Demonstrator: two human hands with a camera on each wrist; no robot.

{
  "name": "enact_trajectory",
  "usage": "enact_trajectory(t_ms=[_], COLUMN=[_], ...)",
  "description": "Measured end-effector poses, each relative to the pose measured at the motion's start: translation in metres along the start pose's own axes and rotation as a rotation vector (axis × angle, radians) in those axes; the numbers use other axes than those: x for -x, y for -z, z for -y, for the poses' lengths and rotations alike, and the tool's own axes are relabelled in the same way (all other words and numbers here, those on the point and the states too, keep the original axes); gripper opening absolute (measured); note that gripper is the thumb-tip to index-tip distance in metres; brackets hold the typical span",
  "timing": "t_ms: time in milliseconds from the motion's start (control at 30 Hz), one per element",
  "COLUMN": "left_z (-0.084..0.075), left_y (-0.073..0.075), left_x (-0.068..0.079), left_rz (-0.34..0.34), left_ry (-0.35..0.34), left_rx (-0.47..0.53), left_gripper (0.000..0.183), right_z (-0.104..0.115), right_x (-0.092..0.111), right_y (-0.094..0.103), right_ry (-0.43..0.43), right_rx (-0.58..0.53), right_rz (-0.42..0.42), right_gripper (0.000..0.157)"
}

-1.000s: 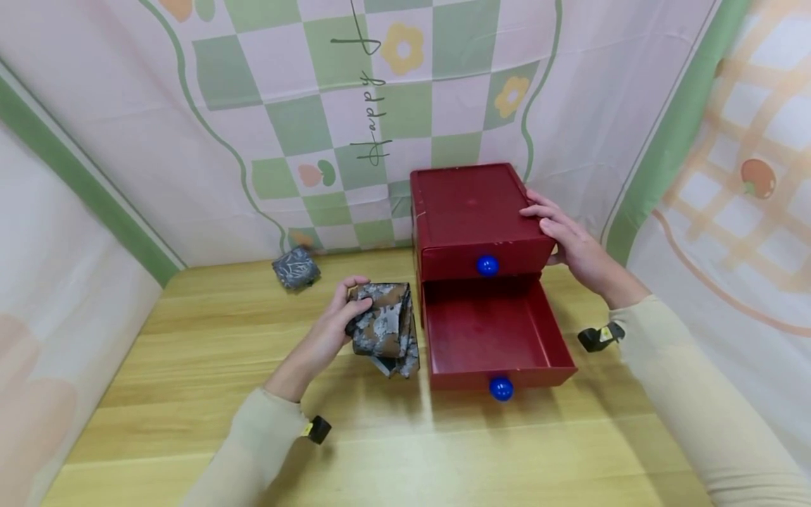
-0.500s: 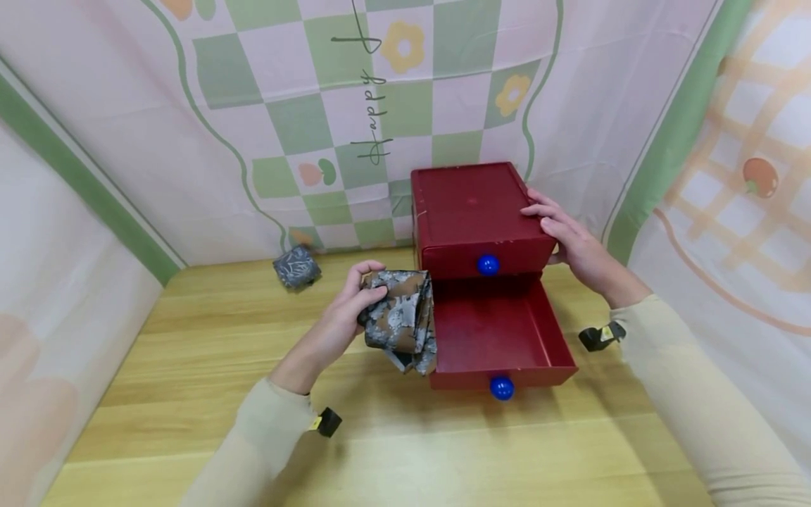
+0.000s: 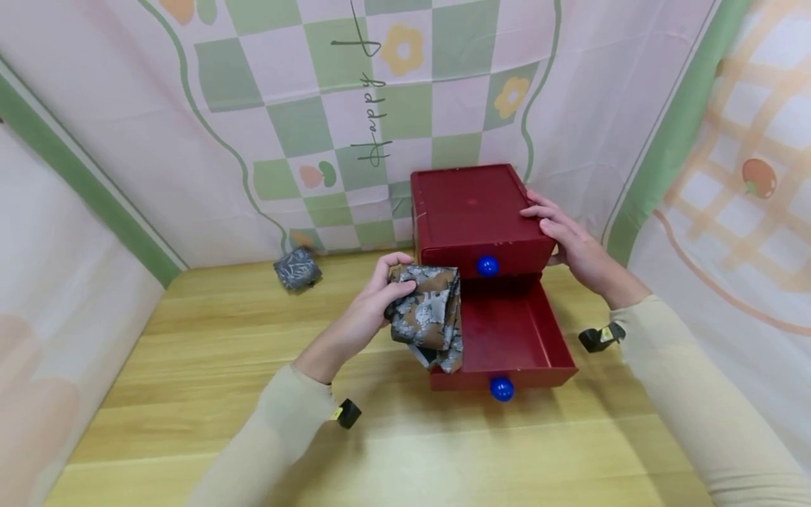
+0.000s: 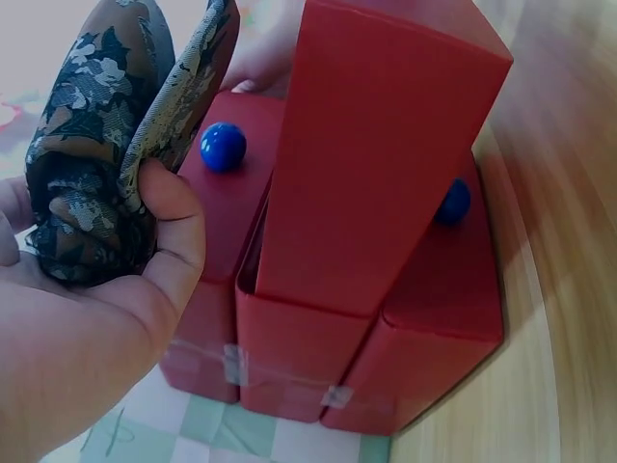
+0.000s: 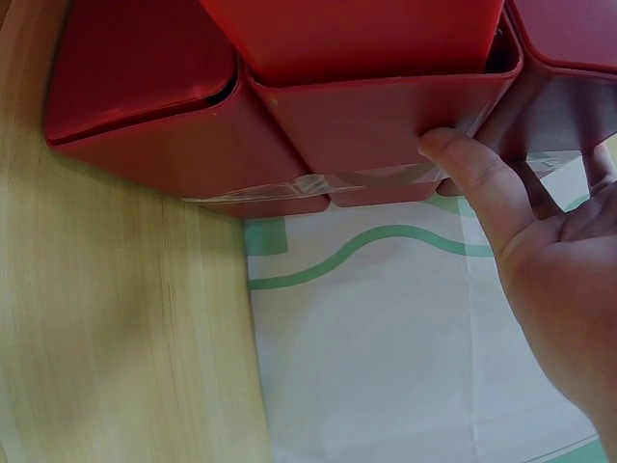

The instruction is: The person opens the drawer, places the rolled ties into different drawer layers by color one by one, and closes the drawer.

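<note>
My left hand [image 3: 374, 306] grips a folded camouflage-print cloth [image 3: 427, 310], its thumb laid over the near face. In the head view the cloth overlaps the left side of the pulled-out middle drawer [image 3: 507, 331], whose visible inside is bare. The left wrist view shows the cloth [image 4: 82, 145] bunched between thumb and fingers, beside the red drawer cabinet [image 4: 366, 154]. My right hand [image 3: 576, 246] rests on the cabinet's upper right edge, fingers over the top. In the right wrist view its thumb [image 5: 472, 169] presses on the side wall of the middle tier.
A small folded dark grey patterned cloth [image 3: 298, 269] lies at the back left of the wooden table [image 3: 222, 366]. Blue ball knobs [image 3: 487, 265] stick out from the drawer fronts. A printed curtain [image 3: 355, 113] hangs right behind the cabinet and along both sides.
My left hand has carried the camouflage cloth to the right, from beside the cabinet to over the left edge of the pulled-out drawer. The right hand and cabinet stay put.
</note>
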State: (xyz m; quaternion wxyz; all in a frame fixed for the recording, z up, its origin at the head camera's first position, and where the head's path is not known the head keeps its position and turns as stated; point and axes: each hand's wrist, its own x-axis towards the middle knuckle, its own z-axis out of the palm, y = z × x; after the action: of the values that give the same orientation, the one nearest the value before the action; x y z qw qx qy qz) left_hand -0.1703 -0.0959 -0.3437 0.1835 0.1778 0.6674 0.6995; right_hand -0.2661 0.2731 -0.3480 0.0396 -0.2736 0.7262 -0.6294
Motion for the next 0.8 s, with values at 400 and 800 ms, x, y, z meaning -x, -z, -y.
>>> enact_trajectory(t_ms=[400, 800], left_z=[0.002, -0.001], left_y=[-0.019, -0.031], left_x=[-0.02, -0.033], left_rz=[0.128, 0.159], left_ry=[-0.033, 0.012], left_rx=[0.005, -0.084], left_gripper=[0.039, 0.039], right_z=[0.001, 0.001], right_x=[-0.002, -0.001], right_y=[0.0, 0.0], right_ry=[-0.008, -0.014], right_rx=[0.008, 0.021], right_rz=[0.0, -0.005], right_gripper=[0.04, 0.04])
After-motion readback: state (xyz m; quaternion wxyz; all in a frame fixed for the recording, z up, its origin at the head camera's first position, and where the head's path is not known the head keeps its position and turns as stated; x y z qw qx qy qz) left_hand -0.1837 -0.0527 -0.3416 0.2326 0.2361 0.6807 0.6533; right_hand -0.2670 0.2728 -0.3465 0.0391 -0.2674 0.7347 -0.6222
